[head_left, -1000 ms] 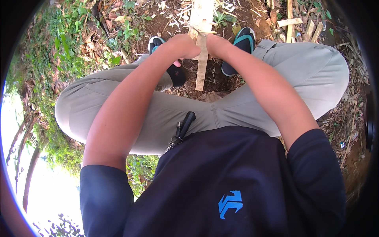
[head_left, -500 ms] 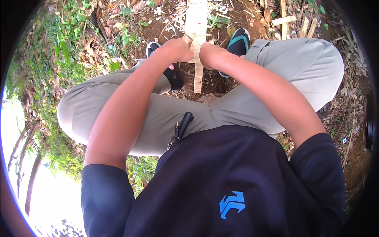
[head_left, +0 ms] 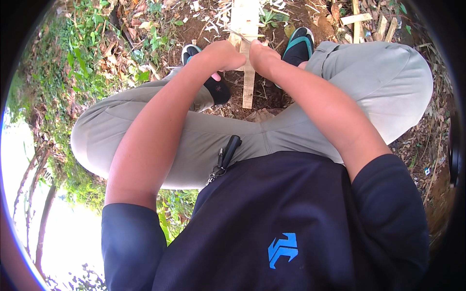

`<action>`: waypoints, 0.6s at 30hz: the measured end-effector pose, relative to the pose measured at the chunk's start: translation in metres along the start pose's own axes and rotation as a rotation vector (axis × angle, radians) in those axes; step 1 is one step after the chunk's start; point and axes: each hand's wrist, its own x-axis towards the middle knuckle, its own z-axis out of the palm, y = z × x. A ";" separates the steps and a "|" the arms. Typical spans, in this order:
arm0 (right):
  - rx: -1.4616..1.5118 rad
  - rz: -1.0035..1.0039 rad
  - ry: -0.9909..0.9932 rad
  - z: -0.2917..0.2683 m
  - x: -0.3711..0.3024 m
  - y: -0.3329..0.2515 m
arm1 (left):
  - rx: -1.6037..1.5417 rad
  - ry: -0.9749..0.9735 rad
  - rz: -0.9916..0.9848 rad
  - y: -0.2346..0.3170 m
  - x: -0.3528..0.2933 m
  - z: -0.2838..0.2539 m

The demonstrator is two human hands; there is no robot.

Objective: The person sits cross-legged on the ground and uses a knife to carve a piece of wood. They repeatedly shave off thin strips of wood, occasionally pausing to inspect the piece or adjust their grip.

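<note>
Head view is showing the left hand [head_left: 224, 56] and right hand [head_left: 264, 58] working close together over the pale board [head_left: 244, 17], which is lying between the sandals [head_left: 298, 47]; I cannot tell what either is holding. A thin blade-like strip [head_left: 238, 35] is crossing it; slipping could be endangering nearby fingers.

a wooden plank [head_left: 245, 17] lies ahead between the left flip-flop [head_left: 190, 50] and the right flip-flop [head_left: 297, 40], with the left hand [head_left: 226, 56] at its near end's left, the right hand [head_left: 262, 57] at its right, and a narrow wooden strip [head_left: 248, 89] reaching from between them toward the person. wood shavings [head_left: 221, 20] lie left of the plank, wood offcuts [head_left: 357, 19] farther right. a key fob [head_left: 232, 149] rests on the trousers [head_left: 199, 140], left of the middle.
</note>
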 end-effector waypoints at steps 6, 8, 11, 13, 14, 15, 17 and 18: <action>-0.645 -0.218 -0.421 -0.071 -0.009 -0.014 | 0.120 -0.007 -0.004 0.003 -0.002 -0.001; -0.752 -0.255 -0.446 -0.081 -0.023 -0.012 | 0.104 -0.005 -0.009 0.001 -0.002 0.000; -0.661 -0.214 -0.428 -0.081 -0.041 -0.020 | 0.104 0.001 -0.004 -0.001 -0.002 0.001; -0.688 -0.232 -0.468 -0.067 -0.030 -0.018 | 0.133 0.006 -0.002 0.000 -0.001 0.000; -0.554 -0.182 -0.372 -0.061 -0.025 -0.014 | 0.147 0.011 -0.008 -0.004 0.002 0.001; -0.417 -0.134 -0.279 -0.057 -0.022 -0.003 | 0.164 0.013 -0.014 -0.006 0.002 0.000; -0.260 -0.139 -0.198 -0.064 -0.005 0.029 | 0.180 0.034 -0.005 -0.006 0.000 -0.001; -0.200 -0.043 -0.150 -0.079 0.000 0.039 | 0.187 0.043 0.000 -0.006 -0.001 -0.001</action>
